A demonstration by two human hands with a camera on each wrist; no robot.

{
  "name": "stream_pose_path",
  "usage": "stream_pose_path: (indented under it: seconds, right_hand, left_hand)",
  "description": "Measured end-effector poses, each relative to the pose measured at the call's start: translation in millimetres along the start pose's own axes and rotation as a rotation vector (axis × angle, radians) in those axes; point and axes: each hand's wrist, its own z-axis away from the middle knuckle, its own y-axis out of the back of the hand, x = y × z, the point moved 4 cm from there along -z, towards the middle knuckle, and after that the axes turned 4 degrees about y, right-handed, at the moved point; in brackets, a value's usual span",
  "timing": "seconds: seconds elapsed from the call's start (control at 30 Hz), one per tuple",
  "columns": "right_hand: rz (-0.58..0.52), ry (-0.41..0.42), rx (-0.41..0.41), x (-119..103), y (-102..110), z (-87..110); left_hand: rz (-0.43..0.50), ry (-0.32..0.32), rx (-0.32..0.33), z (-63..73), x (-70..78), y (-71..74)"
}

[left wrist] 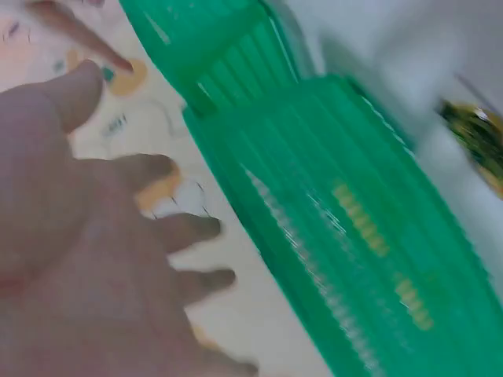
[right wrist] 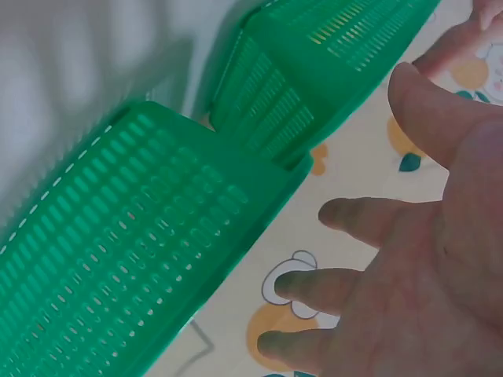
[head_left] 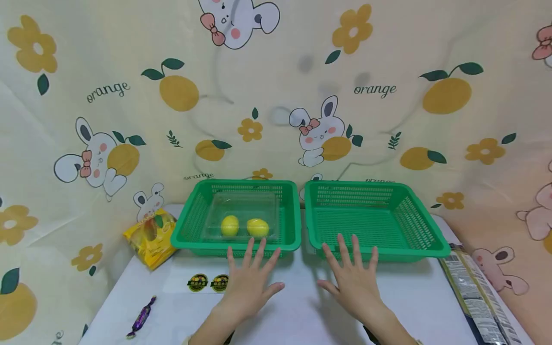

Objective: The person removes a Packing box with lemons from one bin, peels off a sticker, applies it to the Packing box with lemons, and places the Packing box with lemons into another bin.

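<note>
Two green plastic baskets stand side by side at the back of the white table. In the left basket (head_left: 183, 230) lies a clear plastic box (head_left: 243, 203) with two yellow lemons, one lemon (head_left: 230, 225) beside the other (head_left: 258, 227). The right basket (head_left: 358, 220) shows its bare slatted floor. My left hand (head_left: 250, 282) is spread in front of the left basket, fingertips near its front rim. My right hand (head_left: 353, 282) is spread likewise before the right basket. Both hands hold nothing; whether they touch the rims I cannot tell.
A yellow packet (head_left: 152, 237) leans left of the left basket. A purple-wrapped candy (head_left: 142, 317) lies at the front left. Two round black-and-gold stickers (head_left: 197, 282) sit near my left hand. A printed plastic packet (head_left: 474, 297) lies along the right edge. Patterned cloth (head_left: 276, 96) hangs behind.
</note>
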Motion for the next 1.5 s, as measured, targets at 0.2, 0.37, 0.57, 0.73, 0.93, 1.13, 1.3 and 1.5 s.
stream_pose_path:
  seconds: [0.2,0.37,0.57,0.73,0.93,1.13,1.3,1.5]
  right_hand:
    - [-0.034,0.046,0.060,1.1,1.5,-4.6]
    - [-0.091,0.037,0.076,2.9,-2.4,-7.1]
    - [-0.164,0.057,0.118,0.1,-4.4,-7.7]
    - [-0.204,0.055,0.169,3.1,0.9,-9.8]
    - [-0.411,0.054,0.262,14.3,2.8,-27.0]
    - [-0.972,0.006,0.287,27.7,-2.6,-59.9]
    - [-1.269,-0.046,0.230,29.0,4.1,-91.0]
    - [-1.351,-0.057,0.125,20.0,11.5,-129.1]
  left_hand:
    - [0.428,0.085,0.270,13.6,-47.7,7.2]
    - [1.028,0.426,0.472,24.6,-93.4,-1.0]
    - [1.869,0.777,0.570,33.8,-120.3,-16.3]
    - [2.180,0.849,0.693,29.6,-123.1,-17.4]
    - [2.200,0.916,0.793,16.9,-117.7,-20.1]
    - [2.183,0.973,0.851,11.3,-119.4,-24.7]
    - [2.181,0.963,0.837,10.2,-119.8,-26.0]
    - [2.187,0.953,0.854,8.7,-118.9,-26.8]
